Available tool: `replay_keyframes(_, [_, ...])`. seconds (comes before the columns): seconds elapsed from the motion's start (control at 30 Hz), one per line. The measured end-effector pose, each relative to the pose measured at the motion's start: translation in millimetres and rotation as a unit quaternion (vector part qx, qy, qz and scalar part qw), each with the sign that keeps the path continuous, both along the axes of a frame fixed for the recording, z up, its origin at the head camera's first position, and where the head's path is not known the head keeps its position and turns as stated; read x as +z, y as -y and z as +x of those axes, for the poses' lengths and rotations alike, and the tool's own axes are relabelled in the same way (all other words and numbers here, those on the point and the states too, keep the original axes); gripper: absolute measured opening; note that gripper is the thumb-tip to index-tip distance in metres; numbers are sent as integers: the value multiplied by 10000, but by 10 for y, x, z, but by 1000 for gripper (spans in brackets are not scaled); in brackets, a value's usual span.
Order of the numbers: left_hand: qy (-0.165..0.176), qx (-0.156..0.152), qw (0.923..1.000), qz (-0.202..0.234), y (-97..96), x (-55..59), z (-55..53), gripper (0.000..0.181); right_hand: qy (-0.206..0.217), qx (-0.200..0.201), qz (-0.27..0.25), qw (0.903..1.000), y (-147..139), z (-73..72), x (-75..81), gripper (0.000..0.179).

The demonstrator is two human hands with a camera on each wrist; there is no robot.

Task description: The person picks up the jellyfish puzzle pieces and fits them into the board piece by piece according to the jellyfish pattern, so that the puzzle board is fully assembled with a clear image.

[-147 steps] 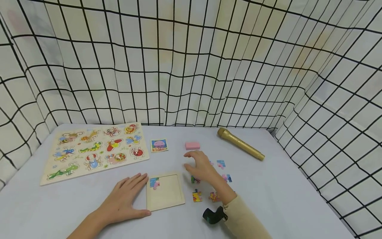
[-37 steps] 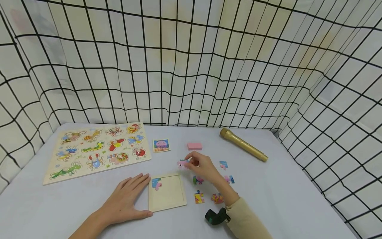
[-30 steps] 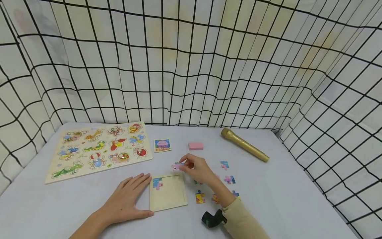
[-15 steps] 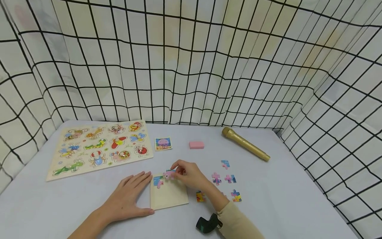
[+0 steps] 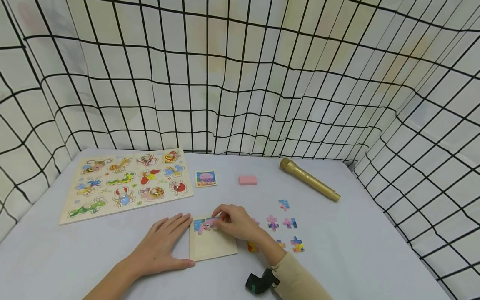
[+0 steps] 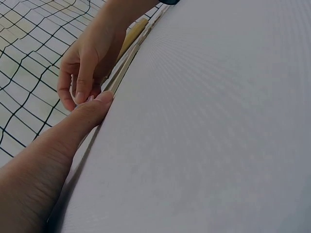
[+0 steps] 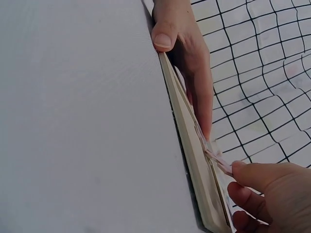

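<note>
A small wooden puzzle tray (image 5: 213, 248) lies on the table in the head view. My left hand (image 5: 159, 246) rests beside it, fingers extended, with fingertips and thumb touching its left edge. A blue-and-pink corner piece (image 5: 197, 226) sits in the tray's upper left. My right hand (image 5: 237, 224) pinches a pink jigsaw piece with an eye (image 5: 209, 225) against that corner piece, along the tray's top side. In the right wrist view, the pinched jigsaw piece (image 7: 221, 164) is tilted at the tray (image 7: 187, 136); whether it lies fully down I cannot tell.
Several loose jigsaw pieces (image 5: 272, 223) lie right of the tray, some partly behind the right forearm. Behind are an insect puzzle board (image 5: 127, 183), a jellyfish card (image 5: 206, 178), a pink block (image 5: 248, 180) and a gold microphone (image 5: 309, 179). Netting-patterned cloth (image 5: 240, 83) surrounds the table.
My right hand reached among the loose pieces, picked up the pink jigsaw piece with the eye, and carried it left and nearer, onto the tray beside the corner piece. My left hand stayed at the tray's edge.
</note>
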State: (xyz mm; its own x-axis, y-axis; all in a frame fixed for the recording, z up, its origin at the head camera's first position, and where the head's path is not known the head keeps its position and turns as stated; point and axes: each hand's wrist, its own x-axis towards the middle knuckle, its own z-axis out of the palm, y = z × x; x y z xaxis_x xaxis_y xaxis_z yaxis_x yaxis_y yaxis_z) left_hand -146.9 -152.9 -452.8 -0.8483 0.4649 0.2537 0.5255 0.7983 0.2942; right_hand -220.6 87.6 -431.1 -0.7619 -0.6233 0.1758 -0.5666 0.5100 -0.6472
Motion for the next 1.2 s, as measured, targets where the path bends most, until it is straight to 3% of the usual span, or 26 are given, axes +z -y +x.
replay_keyframes(0.53, [-19,21,10000,-25,-1,14,-14,105,-333,-235,263,9988,17,-7,17,15])
replay_keyframes(0.7, [-13,5,10000,-25,-5,22,-13,105,-212,-340,249,9989,2,-3,43,15])
replay_keyframes(0.9, [-85,-25,10000,-45,-6,23,-14,104,-183,-292,327,9989,-11,5,54,12])
replay_keyframes(1.2, [43,-5,9999,-93,-1,21,-3,105,-572,-144,702,9958,5,26,30,19])
